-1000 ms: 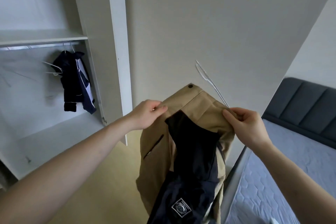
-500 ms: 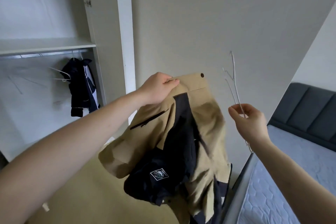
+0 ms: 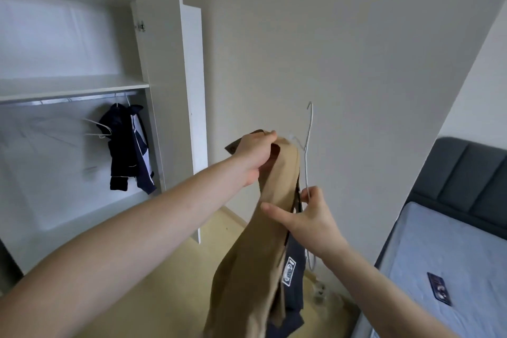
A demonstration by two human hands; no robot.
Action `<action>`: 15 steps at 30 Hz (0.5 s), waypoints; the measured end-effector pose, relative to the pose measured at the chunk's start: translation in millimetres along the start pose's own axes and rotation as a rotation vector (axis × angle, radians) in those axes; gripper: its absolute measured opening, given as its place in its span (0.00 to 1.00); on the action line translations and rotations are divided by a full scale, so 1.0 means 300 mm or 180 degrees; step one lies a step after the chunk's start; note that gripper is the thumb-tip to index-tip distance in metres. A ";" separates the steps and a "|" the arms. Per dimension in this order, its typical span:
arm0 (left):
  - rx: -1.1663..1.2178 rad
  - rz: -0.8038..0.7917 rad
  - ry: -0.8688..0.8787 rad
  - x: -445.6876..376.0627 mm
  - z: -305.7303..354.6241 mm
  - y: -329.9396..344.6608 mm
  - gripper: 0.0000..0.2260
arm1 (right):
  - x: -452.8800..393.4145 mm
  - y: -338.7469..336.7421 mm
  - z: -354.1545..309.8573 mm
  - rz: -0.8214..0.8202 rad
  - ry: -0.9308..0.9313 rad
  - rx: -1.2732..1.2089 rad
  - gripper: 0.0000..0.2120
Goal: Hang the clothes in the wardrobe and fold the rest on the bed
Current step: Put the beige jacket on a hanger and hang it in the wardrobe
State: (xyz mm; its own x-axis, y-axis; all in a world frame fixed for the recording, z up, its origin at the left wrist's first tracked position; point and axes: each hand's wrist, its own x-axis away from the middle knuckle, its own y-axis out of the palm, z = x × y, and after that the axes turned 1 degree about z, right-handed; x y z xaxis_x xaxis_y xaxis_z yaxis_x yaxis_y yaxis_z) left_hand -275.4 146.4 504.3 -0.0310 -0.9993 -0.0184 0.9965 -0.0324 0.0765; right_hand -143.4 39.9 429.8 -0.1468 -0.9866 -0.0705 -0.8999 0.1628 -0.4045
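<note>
A tan jacket (image 3: 252, 261) with a navy lining and a white label hangs in front of me, turned edge-on. My left hand (image 3: 255, 153) grips its collar at the top. My right hand (image 3: 307, 217) holds a white wire hanger (image 3: 307, 151) upright beside the jacket, thumb spread against the cloth. At the left stands the open white wardrobe (image 3: 74, 88). A dark navy jacket (image 3: 127, 145) hangs on its rail, next to an empty white hanger (image 3: 97, 129).
The wardrobe door (image 3: 189, 107) stands open toward me. A bed with a pale blue mattress (image 3: 444, 255) and a dark grey headboard (image 3: 472, 181) fills the lower right; a small dark label (image 3: 439, 288) lies on the mattress. The floor is yellowish wood.
The jacket has turned from open-faced to edge-on and now hangs straight down. My right hand has brought the hanger in against the jacket. The view has shifted right and up.
</note>
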 end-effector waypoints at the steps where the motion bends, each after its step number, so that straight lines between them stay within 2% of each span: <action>1: 0.0088 -0.0028 0.0007 0.001 -0.004 0.006 0.09 | -0.015 0.009 0.001 0.0075 0.0008 0.0005 0.39; 4: 0.0237 -0.0199 0.0200 0.005 -0.006 -0.008 0.13 | -0.070 0.005 0.035 0.0412 -0.0117 0.0036 0.24; 6: -0.0361 -0.0144 0.0682 0.000 -0.005 -0.052 0.19 | -0.110 -0.032 0.056 0.0523 -0.0241 -0.0203 0.15; 8: -0.1208 -0.0066 0.1136 -0.011 -0.025 -0.114 0.22 | -0.141 -0.085 0.054 0.0499 -0.0379 -0.0497 0.15; 10: -0.1789 -0.0282 0.1505 -0.030 -0.063 -0.164 0.19 | -0.164 -0.140 0.026 0.0390 -0.0563 -0.0552 0.15; 12: -0.2181 -0.0451 0.1685 -0.046 -0.116 -0.206 0.06 | -0.183 -0.187 -0.002 0.0199 -0.0645 -0.0555 0.14; 14: -0.2386 -0.0496 0.1302 -0.065 -0.185 -0.254 0.27 | -0.193 -0.225 -0.023 -0.0094 -0.0655 -0.0544 0.15; 15: -0.2361 -0.0511 0.0821 -0.069 -0.223 -0.277 0.36 | -0.195 -0.238 -0.029 -0.0287 -0.0643 -0.0515 0.15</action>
State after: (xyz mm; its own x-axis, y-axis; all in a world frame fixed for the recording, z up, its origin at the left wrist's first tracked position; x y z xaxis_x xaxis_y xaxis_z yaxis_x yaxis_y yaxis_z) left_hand -352.5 170.9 431.7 -0.2499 -0.9453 -0.2098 0.7758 -0.0658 -0.6276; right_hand -74.2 86.0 470.7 0.0071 -0.9737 -0.2278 -0.9619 0.0556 -0.2676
